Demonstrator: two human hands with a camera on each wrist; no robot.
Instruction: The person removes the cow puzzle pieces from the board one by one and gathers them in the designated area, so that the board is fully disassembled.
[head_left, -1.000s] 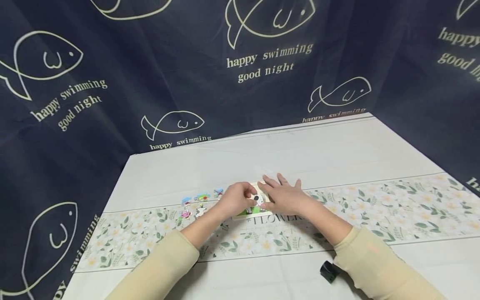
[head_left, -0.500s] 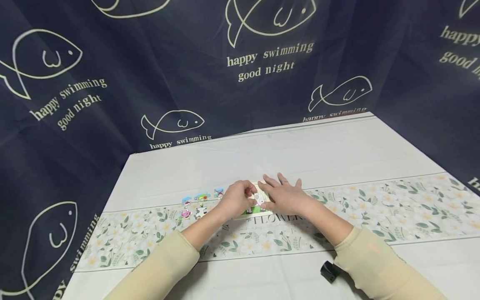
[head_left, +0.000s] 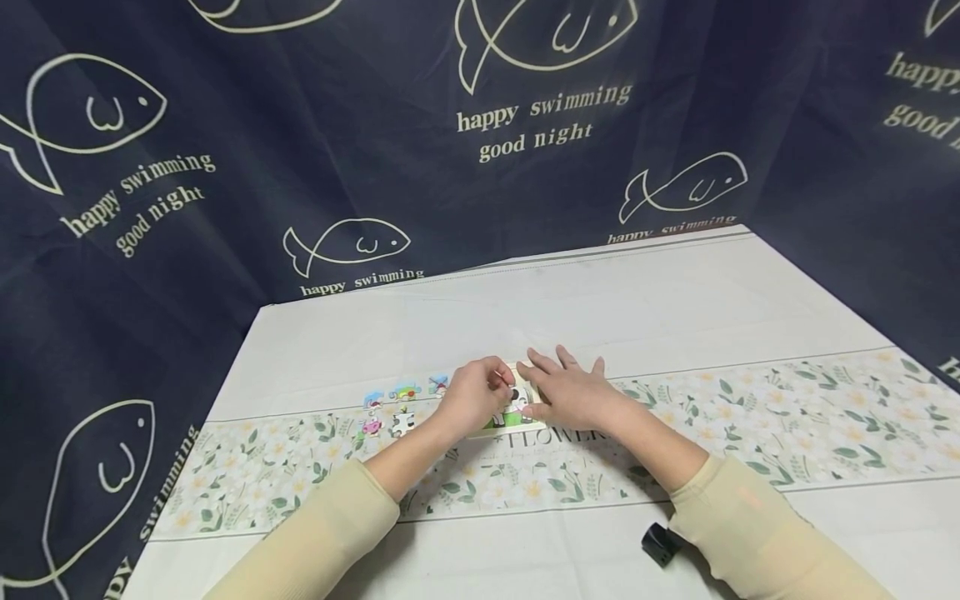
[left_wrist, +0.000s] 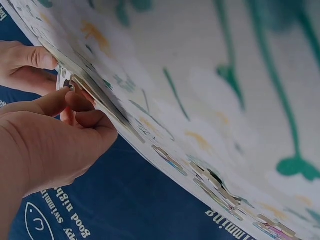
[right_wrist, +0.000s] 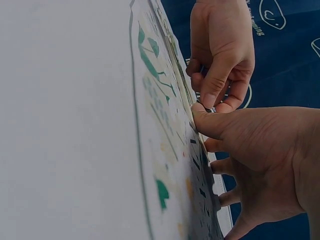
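Note:
In the head view, my left hand (head_left: 472, 396) bends over a small puzzle board (head_left: 497, 422) and pinches a black-and-white puzzle piece (head_left: 517, 395) between thumb and fingertips. The left wrist view shows the left hand's curled fingers close on the piece (left_wrist: 70, 86), which is mostly hidden. My right hand (head_left: 576, 396) lies at the board's right side, fingers spread. In the right wrist view its thumb touches the board's edge (right_wrist: 186, 92) beside the left fingertips. Much of the board is covered by both hands.
Several loose puzzle pieces lie left of the board, among them a pink one (head_left: 371, 427) and a blue one (head_left: 437, 385). A small black object (head_left: 660, 544) stands by the right sleeve. A white tablecloth (head_left: 450, 329) with a floral band covers the table; dark fish-print curtains (head_left: 525, 192) hang behind.
The black-and-white piece has tilted in the left fingers: it caught a glare half a second ago and shows its black patches now. The right hand has stayed nearly still.

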